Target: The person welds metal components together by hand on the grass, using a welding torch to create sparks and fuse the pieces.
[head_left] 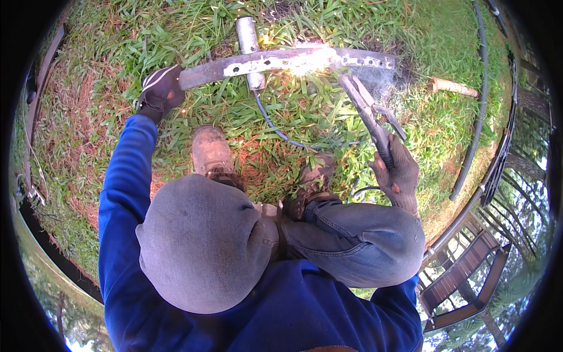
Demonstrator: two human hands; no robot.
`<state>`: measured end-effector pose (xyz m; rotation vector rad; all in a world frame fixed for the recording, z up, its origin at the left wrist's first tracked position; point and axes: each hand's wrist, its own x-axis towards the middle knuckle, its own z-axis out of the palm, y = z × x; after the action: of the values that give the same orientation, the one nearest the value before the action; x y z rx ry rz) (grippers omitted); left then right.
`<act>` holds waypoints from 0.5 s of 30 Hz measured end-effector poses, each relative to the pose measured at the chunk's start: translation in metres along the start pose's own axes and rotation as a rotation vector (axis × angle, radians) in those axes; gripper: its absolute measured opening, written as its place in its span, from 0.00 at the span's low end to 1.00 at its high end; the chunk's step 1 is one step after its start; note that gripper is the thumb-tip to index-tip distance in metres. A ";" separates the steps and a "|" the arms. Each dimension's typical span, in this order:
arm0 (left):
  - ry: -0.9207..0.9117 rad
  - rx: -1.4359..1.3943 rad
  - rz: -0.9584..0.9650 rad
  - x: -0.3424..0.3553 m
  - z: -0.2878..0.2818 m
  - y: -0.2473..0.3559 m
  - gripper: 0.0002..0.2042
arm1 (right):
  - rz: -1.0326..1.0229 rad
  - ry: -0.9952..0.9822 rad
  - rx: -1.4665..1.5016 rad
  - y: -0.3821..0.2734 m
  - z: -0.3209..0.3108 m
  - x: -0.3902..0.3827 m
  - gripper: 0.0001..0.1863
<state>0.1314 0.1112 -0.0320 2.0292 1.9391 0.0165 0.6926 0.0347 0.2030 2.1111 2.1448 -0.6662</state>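
A long flat metal bar point(205, 74) with holes along it lies crosswise in front of me, over a short metal pipe point(248, 38) on the grass. My left hand point(160, 92), in a dark glove, is closed around the bar's left end. In a worn, torn glove, my right hand point(399, 173) grips the handle of a welding electrode holder point(369, 120). Its jaws point up at the bar, beside a dazzling white arc that hides part of the bar's surface. Pale smoke drifts below the bar's right part. No electrode can be made out in the glare.
A blue cable point(271, 123) curves through the grass below the pipe. My boots point(211, 149) stand close to the work. At right lie a short wooden piece point(454, 87) and a long dark tube point(482, 76). Another long bar point(42, 94) lies at far left.
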 end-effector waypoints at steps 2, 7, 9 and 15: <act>-0.043 0.005 0.043 0.000 -0.005 -0.002 0.15 | -0.023 0.018 -0.006 0.004 0.002 0.000 0.42; -0.061 0.026 0.010 0.002 0.003 -0.004 0.13 | 0.013 -0.005 0.009 -0.001 0.001 0.001 0.42; -0.067 0.032 0.009 0.002 0.003 -0.003 0.12 | -0.064 0.025 -0.031 0.005 0.003 0.000 0.41; -0.039 0.024 0.016 0.002 0.005 -0.004 0.11 | -0.040 0.005 -0.005 0.005 0.003 0.001 0.41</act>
<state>0.1288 0.1119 -0.0383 2.0449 1.9092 -0.0426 0.6963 0.0340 0.1988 2.0749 2.1948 -0.6588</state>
